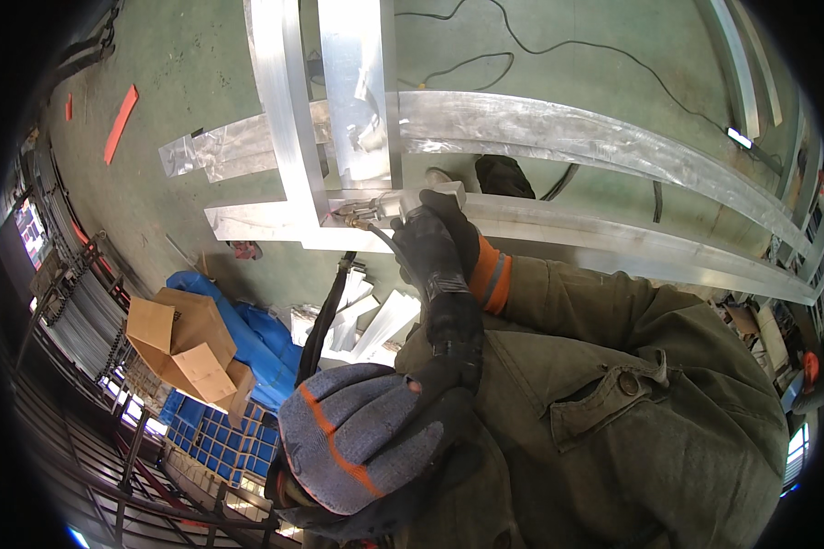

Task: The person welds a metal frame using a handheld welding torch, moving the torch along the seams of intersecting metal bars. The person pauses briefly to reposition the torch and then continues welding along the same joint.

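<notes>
A handheld welding gun (396, 203) with a silver metal head and a brass-coloured nozzle points left into the corner where aluminium bars meet. My right hand (449, 224), in a dark glove with an orange cuff, is closed round the gun near its head. Closer to my body, my left hand (362, 439), in a grey glove with an orange stripe, is curled round the dark rear part of the gun; its palm side is hidden. The tip rests at or just above the joint between the upright bar (288, 110) and the long crossing bar (558, 220).
Another wide aluminium bar (540, 123) crosses behind. A black cable (577, 43) trails over the green floor. A black hose (325, 316) hangs left of the gun. An open cardboard box (178, 339), a blue sheet (256, 339) and white offcuts (384, 325) lie lower left.
</notes>
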Demonstrator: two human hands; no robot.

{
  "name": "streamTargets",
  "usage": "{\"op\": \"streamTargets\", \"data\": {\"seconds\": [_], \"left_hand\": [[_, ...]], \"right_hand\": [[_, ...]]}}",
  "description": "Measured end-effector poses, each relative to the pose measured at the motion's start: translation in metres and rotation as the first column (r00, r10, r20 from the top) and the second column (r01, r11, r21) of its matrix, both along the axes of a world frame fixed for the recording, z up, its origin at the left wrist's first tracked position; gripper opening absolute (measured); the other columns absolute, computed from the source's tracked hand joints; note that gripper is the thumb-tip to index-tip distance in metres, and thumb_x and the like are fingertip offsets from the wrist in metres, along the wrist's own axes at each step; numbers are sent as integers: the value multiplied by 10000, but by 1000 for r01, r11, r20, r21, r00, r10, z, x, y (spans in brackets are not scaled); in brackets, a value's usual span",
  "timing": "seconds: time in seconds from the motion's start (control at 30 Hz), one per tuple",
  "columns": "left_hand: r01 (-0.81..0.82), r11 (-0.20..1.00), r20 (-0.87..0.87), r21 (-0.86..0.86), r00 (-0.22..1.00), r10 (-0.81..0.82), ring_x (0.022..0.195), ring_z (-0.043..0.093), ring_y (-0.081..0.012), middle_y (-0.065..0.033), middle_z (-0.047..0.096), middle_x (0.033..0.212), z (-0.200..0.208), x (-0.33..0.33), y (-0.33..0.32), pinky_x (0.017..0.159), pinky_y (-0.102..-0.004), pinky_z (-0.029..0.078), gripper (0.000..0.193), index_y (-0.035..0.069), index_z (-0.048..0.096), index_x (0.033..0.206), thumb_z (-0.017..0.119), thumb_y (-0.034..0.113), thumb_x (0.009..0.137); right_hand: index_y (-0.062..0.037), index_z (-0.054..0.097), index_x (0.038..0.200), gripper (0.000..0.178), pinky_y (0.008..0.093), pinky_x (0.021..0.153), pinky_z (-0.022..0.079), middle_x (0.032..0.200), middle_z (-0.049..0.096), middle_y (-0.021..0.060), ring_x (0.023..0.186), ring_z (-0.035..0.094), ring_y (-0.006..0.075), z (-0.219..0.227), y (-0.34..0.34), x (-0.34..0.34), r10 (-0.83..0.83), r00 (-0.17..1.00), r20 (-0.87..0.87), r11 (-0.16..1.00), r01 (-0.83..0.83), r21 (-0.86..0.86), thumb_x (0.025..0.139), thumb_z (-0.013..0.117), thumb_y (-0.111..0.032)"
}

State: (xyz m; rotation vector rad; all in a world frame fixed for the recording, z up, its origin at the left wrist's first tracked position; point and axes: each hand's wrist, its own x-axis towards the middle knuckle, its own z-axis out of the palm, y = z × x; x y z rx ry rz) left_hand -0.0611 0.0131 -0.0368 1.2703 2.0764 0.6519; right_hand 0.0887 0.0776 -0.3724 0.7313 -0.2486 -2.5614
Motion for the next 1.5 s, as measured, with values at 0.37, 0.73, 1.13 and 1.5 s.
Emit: {"op": "streamTargets", "data": {"seconds": [0.37, 0.73, 1.13, 1.5], "left_hand": [[-41, 999, 12, 6, 999, 41, 895, 721, -242, -81, 727, 1024, -2, 7, 2, 718, -372, 598, 392, 229, 761, 938, 669, 219, 558], [15, 996, 61, -86, 998, -9, 946, 718, -288, -48, 731, 1055, 7, -1, 2, 764, -442, 592, 437, 251, 747, 995, 858, 239, 573], [-7, 1000, 66, -24, 998, 9, 880, 719, -227, -61, 713, 1008, 4, 1, 10, 737, -374, 598, 388, 223, 755, 952, 671, 234, 574], [-35, 997, 86, 73, 996, 29, 877, 723, -236, -71, 719, 976, 4, -1, 12, 744, -380, 609, 401, 202, 754, 966, 665, 220, 576]], "right_hand": [[-14, 396, 1375, 537, 372, 980, 519, 1124, 637, 120, 1036, 640, 210, -10, -12, 4, 110, 991, -76, 923, -73, 378, 943, 700, -111], [-41, 513, 1227, 357, 367, 868, 521, 1043, 644, 84, 920, 626, 198, 24, 7, -19, 107, 993, 53, 976, -115, 184, 1020, 546, -329], [-113, 615, 1102, 520, 391, 655, 536, 901, 677, 62, 722, 636, 227, 37, 12, -28, 154, 966, 206, 979, -177, 101, 954, 556, -608], [-62, 608, 1128, 532, 394, 680, 551, 926, 680, 84, 764, 652, 222, 16, -3, -13, 41, 949, 313, 989, -83, 123, 991, 534, -571]]}}
